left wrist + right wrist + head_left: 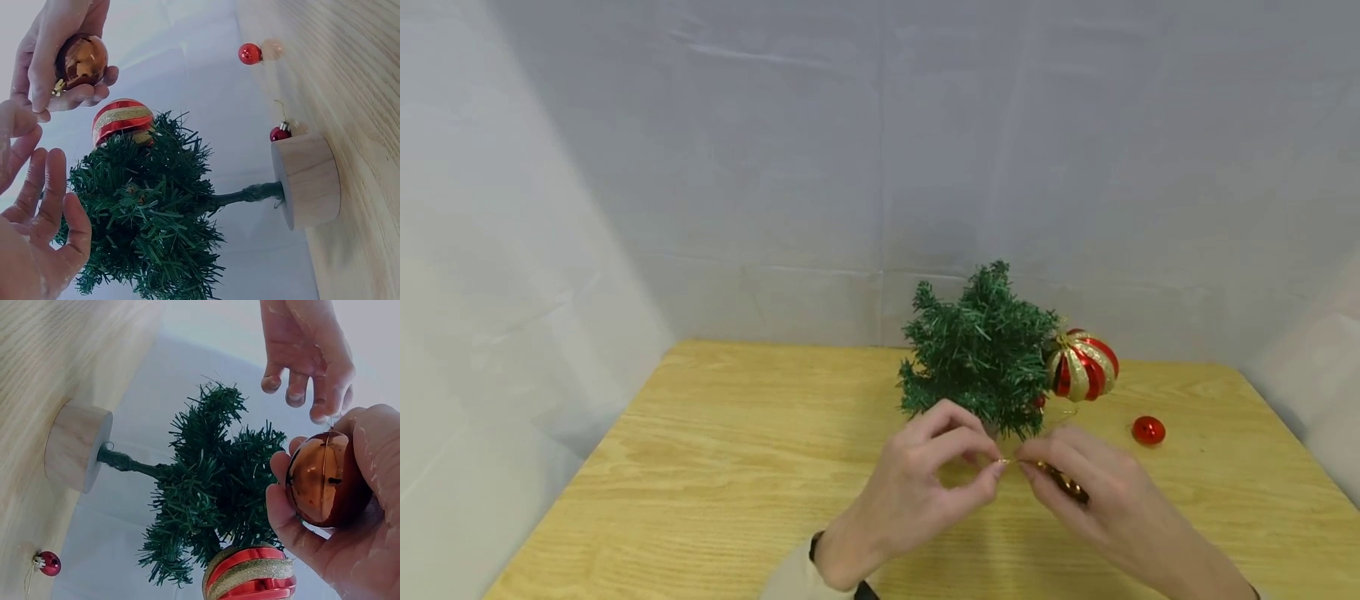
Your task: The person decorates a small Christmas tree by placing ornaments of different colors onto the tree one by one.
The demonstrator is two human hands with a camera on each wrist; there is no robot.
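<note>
Left grip [913, 483]: thumb and index fingertip pressed together, pinching a gold thread [1006, 461]. Right grip [1112, 500]: fingers and thumb curled round a shiny copper ball [325, 478], held above the surface [722, 450] just to the right of the left grip; the thread spans the narrow gap between both sets of fingertips. Directly beyond the two grips stands a small green tree [977, 350] on a round wooden base [307, 181]. Beyond the right grip, a red-and-gold striped ball [1093, 367] sits against the tree's right side. Farther right of that grip, a red bauble [1148, 430] rests on the surface.
</note>
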